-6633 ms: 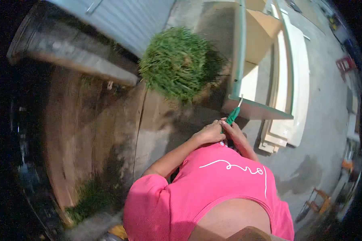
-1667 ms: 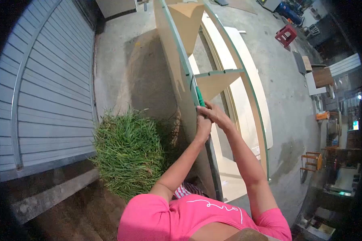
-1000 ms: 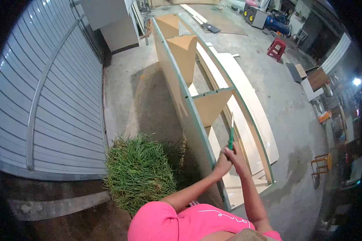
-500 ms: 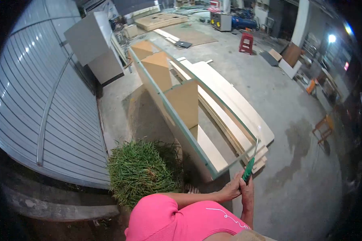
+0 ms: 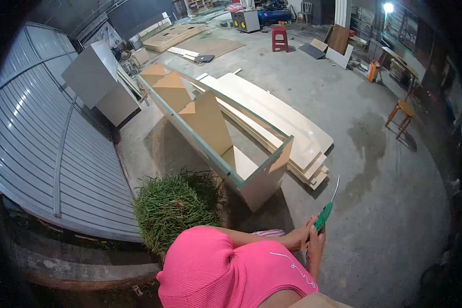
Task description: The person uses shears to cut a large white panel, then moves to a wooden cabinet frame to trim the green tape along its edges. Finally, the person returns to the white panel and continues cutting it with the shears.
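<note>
A screwdriver [image 5: 324, 216] with a green handle and a long thin metal shaft points up and away from me. My right hand [image 5: 316, 241] is closed round the lower end of its handle. Against it, my left hand [image 5: 299, 239] is closed too, its fingers at the same handle; part of the grip is hidden between the hands. Beyond them stands a long open cabinet frame [image 5: 264, 187] with pale green edges and tan inner dividers. Its near end is a short way left of the screwdriver, not touching it.
Pale boards [image 5: 277, 110] lie stacked on the floor behind the frame. A grass-like clump [image 5: 177, 208] is at my left, near a ribbed metal wall [image 5: 31, 138]. A red stool [image 5: 280, 39] and a wooden chair [image 5: 404, 109] stand farther off; grey cabinets [image 5: 95, 77] stand back left.
The view has shifted, so the frame and boards sit lower-left and no longer overlap the screwdriver. Both hands stay together on the handle. A striped shoe or slipper now shows beside my arm.
</note>
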The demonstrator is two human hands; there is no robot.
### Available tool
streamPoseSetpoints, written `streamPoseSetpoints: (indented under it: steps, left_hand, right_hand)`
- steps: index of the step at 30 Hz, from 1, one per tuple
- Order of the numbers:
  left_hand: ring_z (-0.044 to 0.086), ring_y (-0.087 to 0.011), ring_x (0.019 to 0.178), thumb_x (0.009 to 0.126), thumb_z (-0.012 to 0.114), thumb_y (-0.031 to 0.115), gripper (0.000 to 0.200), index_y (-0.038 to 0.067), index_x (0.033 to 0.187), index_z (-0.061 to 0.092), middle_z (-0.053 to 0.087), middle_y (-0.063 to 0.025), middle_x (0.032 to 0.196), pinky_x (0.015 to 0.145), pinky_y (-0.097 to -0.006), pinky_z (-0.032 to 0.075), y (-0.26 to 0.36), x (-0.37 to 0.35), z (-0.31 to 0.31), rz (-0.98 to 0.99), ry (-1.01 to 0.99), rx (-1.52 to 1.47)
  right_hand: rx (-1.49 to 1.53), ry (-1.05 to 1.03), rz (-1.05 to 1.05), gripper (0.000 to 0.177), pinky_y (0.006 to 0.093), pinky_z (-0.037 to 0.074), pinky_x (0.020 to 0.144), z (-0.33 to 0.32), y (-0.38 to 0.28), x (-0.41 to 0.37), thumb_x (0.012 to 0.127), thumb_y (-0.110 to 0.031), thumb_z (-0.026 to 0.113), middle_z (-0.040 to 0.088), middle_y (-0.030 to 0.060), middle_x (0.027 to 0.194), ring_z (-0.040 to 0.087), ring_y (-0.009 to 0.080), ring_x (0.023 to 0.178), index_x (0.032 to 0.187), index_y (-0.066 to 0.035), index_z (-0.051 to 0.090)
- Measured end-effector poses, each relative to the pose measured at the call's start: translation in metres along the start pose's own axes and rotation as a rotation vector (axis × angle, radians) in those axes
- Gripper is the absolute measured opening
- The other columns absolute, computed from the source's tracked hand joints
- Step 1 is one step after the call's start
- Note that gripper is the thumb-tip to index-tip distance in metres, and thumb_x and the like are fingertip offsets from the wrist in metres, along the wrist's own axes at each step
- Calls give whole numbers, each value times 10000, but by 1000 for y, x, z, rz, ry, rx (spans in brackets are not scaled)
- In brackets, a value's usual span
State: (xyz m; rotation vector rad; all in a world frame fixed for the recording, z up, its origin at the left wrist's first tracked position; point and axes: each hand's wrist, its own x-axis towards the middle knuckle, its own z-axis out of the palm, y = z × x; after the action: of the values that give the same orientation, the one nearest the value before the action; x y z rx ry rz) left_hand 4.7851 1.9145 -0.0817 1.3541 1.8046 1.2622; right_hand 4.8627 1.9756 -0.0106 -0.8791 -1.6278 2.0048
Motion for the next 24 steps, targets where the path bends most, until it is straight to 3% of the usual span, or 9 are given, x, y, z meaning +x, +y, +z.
streamPoseSetpoints:
  steps: [2, 7, 12, 14, 15, 17, 21, 22, 24]
  left_hand:
    - [141, -446, 1297, 750, 641, 145, 949, -58, 1364, -54, 86, -289, 1402, 1067, -439, 198, -2, 12, 3, 99, -9, -6]
    - [123, -421, 1311, 735, 682, 165, 1000, -46, 1370, -62, 63, -265, 1417, 1070, -418, 195, -2, 53, 17, 84, -54, -115]
    - [114, -383, 1326, 711, 719, 165, 1042, -31, 1377, -57, 58, -255, 1421, 1067, -385, 208, -34, 128, 62, 108, -51, -228]
    - [316, -281, 1215, 782, 639, 86, 894, 34, 1395, -11, 177, -214, 1369, 1014, -339, 293, -49, 169, 80, 184, 7, -303]
    - [316, -281, 1215, 782, 639, 86, 894, 34, 1395, -11, 177, -214, 1369, 1014, -339, 293, -33, 189, 76, 166, 6, -316]
    - [406, -234, 1097, 791, 626, 62, 883, 59, 1402, -11, 245, -188, 1329, 908, -330, 399, 17, 234, 39, -178, -204, -351]
    - [528, -209, 881, 842, 548, 37, 803, 123, 1414, -9, 372, -163, 1236, 692, -339, 477, 31, 306, 28, 80, -122, -452]
    - [549, -177, 843, 854, 547, 55, 790, 137, 1413, -4, 372, -165, 1247, 622, -301, 506, 41, 316, 13, -162, -252, -494]
    - [548, -160, 833, 859, 544, 59, 777, 136, 1412, 3, 383, -167, 1235, 585, -283, 501, 42, 343, 7, -156, -246, -473]
  right_hand:
    - [-26, -20, -16, 516, 332, 361, 935, -9, -4, 7, 845, -217, 491, 465, 174, 1230, 457, 251, 1129, 1283, 33, 383]
    - [-223, -44, -61, 482, 316, 394, 873, -49, -16, 43, 851, -213, 492, 522, 137, 1163, 510, 228, 1032, 1267, 19, 413]
    - [-204, -24, -24, 443, 310, 414, 806, -111, -11, 111, 852, -250, 510, 557, 111, 1044, 525, 187, 921, 1202, 17, 473]
    - [-201, -28, 37, 424, 308, 424, 772, -137, -24, 150, 851, -264, 518, 568, 100, 991, 528, 171, 877, 1167, 19, 497]
    - [-213, -17, 40, 405, 300, 428, 719, -151, -29, 168, 848, -279, 529, 570, 88, 939, 523, 158, 825, 1122, 19, 514]
    - [-262, -9, 95, 387, 289, 434, 627, -172, -48, 198, 841, -303, 548, 578, 74, 856, 528, 143, 738, 1052, 21, 535]
    - [-290, 3, 229, 400, 283, 437, 551, -211, -91, 251, 833, -314, 562, 592, 79, 805, 558, 148, 670, 1029, 34, 540]
    - [-261, -24, 176, 393, 279, 437, 538, -219, -85, 269, 833, -302, 564, 596, 84, 806, 571, 146, 678, 1031, 37, 543]
    - [-178, -52, 74, 361, 263, 448, 531, -223, -84, 299, 839, -264, 565, 604, 95, 834, 595, 145, 708, 1038, 37, 554]
